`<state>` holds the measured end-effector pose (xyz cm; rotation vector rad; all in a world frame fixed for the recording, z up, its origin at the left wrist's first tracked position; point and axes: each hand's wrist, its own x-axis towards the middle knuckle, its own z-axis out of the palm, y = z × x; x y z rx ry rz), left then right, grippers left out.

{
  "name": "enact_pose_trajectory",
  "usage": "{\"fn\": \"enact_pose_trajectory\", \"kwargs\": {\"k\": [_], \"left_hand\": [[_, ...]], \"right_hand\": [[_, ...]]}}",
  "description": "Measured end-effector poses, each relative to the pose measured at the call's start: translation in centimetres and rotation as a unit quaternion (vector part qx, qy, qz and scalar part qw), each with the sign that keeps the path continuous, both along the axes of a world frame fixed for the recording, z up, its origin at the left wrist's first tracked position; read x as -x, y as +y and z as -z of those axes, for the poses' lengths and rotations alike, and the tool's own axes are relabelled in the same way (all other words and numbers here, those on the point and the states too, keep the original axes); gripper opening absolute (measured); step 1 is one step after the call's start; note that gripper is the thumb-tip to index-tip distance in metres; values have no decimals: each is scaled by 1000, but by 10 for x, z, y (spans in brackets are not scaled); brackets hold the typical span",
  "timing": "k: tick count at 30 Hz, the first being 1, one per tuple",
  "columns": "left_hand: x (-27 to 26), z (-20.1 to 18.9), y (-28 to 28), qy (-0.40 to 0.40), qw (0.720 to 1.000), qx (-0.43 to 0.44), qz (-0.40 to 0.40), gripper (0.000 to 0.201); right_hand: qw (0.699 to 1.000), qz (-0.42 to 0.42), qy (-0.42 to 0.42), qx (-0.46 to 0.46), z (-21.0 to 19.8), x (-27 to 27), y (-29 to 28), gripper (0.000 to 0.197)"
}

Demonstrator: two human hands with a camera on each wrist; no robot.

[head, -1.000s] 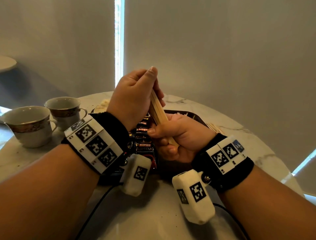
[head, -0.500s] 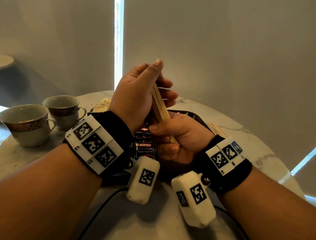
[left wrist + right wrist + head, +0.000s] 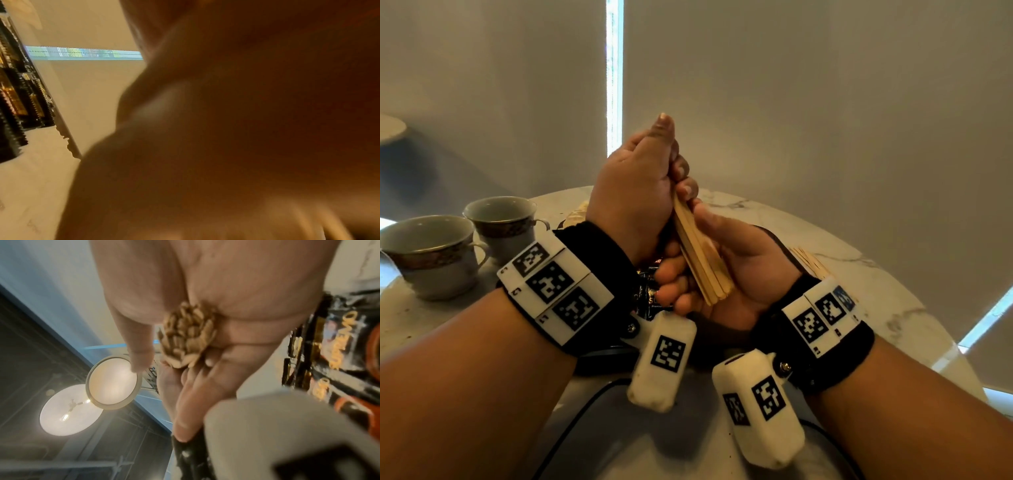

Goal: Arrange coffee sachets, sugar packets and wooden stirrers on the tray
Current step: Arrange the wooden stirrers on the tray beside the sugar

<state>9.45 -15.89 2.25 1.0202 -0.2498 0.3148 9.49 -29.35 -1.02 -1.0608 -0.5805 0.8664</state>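
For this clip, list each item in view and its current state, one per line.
Wooden stirrers: bundled, tilted, lifted above the tray.
Right hand: grip curled around the bundle's lower part.
Left hand: fingers wrapped round the bundle's upper end.
Coffee sachets: lying on the tray.
Tray: on the table, mostly hidden.
Two cups: upright, apparently empty.

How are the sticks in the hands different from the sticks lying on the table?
The bundle of wooden stirrers stands tilted, gripped by the right hand low down and the left hand on top. The loose stirrers lie flat on the marble table, untouched and fanned out. Both are pale wood.
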Motion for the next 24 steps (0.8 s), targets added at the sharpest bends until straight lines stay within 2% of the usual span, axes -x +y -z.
{"fn": "enact_pose_trajectory", "kwargs": {"k": [3, 6, 12, 15, 18, 20, 24], "left_hand": [[-1, 1, 0, 1, 1000, -19, 1, 41], [-3, 5, -2, -22, 999, -50, -4, 38], [-2, 4, -1, -25, 998, -57, -6, 38], [0, 2, -1, -12, 1000, -19, 12, 39], [1, 1, 1, -8, 1000, -7, 26, 38], [0, 1, 2, -3, 999, -14, 32, 38], [-2, 4, 3, 4, 999, -12, 44, 40]], "right_hand": [[999, 34, 35, -10, -1, 4, 3, 21], [999, 24, 32, 12, -3, 4, 2, 30], [999, 16, 21, 24, -6, 5, 1, 31], [1000, 3, 24, 3, -10, 8, 2, 16], [999, -6, 29, -33, -11, 7, 1, 35], [998, 2, 52, -45, -10, 7, 1, 40], [995, 16, 89, -44, -10, 12, 7, 18]]}}
